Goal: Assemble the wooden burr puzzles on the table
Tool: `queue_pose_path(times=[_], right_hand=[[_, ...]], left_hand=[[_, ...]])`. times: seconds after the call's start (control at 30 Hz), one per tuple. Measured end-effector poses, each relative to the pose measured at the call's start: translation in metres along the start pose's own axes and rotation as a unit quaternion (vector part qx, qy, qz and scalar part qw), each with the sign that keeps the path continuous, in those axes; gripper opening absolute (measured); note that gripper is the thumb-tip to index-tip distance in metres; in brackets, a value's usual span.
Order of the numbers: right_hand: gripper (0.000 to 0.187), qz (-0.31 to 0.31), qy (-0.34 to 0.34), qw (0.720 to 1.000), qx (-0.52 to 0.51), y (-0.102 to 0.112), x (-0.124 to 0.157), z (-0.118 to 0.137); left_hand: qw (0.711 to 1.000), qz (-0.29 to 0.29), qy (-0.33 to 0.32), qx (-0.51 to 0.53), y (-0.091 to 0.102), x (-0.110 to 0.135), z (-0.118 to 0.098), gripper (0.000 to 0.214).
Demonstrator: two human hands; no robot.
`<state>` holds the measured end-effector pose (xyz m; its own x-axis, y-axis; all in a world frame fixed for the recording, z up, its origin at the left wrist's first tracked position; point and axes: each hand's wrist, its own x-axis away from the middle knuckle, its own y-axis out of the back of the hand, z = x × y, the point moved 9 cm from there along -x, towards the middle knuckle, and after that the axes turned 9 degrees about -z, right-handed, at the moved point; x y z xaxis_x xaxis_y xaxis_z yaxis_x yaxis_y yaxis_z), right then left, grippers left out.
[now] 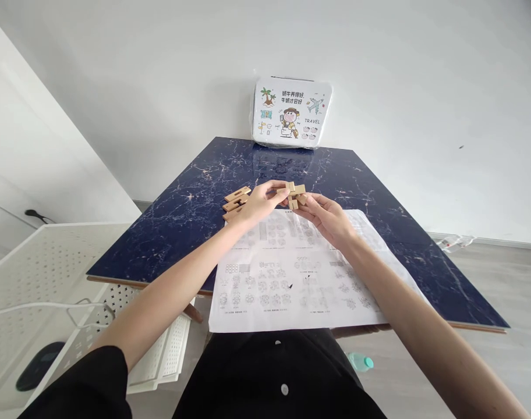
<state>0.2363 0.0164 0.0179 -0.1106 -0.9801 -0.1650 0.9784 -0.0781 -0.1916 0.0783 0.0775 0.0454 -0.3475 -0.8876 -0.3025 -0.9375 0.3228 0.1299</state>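
Note:
Both hands meet over the far edge of a printed sheet, holding light wooden puzzle pieces that cross one another. My left hand pinches them from the left, its thumb lying near the upper piece. From the right, my right hand grips the same cluster with thumb and fingers. Parts of the pieces are hidden behind the fingers. Left of my left hand, several notched wooden pieces lie side by side on the table. The white sheet carries small diagrams and overhangs the table's near edge.
A white case with cartoon prints leans on the wall at the back of the dark blue marbled table. A white perforated rack with a cable and a black mouse-like object stands left. A bottle is on the floor.

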Motion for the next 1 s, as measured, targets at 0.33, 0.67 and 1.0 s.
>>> queue_pose_path(times=[0.33,0.67,1.0], right_hand=[[0.040,0.010,-0.010,1.000,0.005,0.003,-0.003,-0.003],[0.044,0.022,-0.002,1.000,0.021,0.007,-0.005,-0.006],[0.060,-0.018,-0.016,0.999,0.030,0.011,-0.002,-0.006]], left_hand=[[1.000,-0.008,-0.015,-0.011,0.002,0.000,-0.001,0.040],[1.000,-0.008,-0.015,-0.022,0.003,0.001,-0.003,0.043],[0.996,0.011,-0.057,-0.065,-0.003,0.005,-0.011,0.037]])
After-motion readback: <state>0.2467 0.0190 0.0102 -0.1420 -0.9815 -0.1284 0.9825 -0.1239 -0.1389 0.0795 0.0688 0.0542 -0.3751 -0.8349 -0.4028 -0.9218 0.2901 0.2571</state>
